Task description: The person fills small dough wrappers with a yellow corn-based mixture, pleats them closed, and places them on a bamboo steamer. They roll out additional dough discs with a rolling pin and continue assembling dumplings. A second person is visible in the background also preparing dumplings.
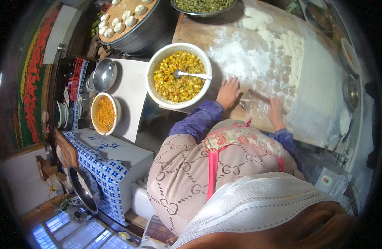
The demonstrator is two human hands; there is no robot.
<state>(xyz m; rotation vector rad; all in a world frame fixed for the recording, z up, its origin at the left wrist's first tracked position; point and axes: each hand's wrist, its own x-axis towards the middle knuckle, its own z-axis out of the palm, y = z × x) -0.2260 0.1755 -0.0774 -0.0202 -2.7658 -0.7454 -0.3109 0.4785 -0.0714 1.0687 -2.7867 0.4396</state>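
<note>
My left hand (228, 94) rests palm down near the front edge of the floured wooden board (197, 32), just right of a white plastic basin (206, 62) of chopped yellow-green filling (175, 84) with a metal spoon (194, 74). My right hand (275, 113) is closed over the right end of a short dark wooden stick (259, 96), which looks like a thin rolling pin. Its far end points towards my left hand, with a gap between. White flour (237, 62) covers the board's middle. Strips of dough (292, 59) and flat dough rounds (256, 22) lie farther back.
Filled buns (119, 27) sit on a round steamer (141, 34) at the back left. A metal bowl of green filling (203, 7) stands behind the board. To the left are a bowl of orange filling (105, 112) and a steel bowl (104, 74). Plastic sheeting (321, 90) covers the board's right side.
</note>
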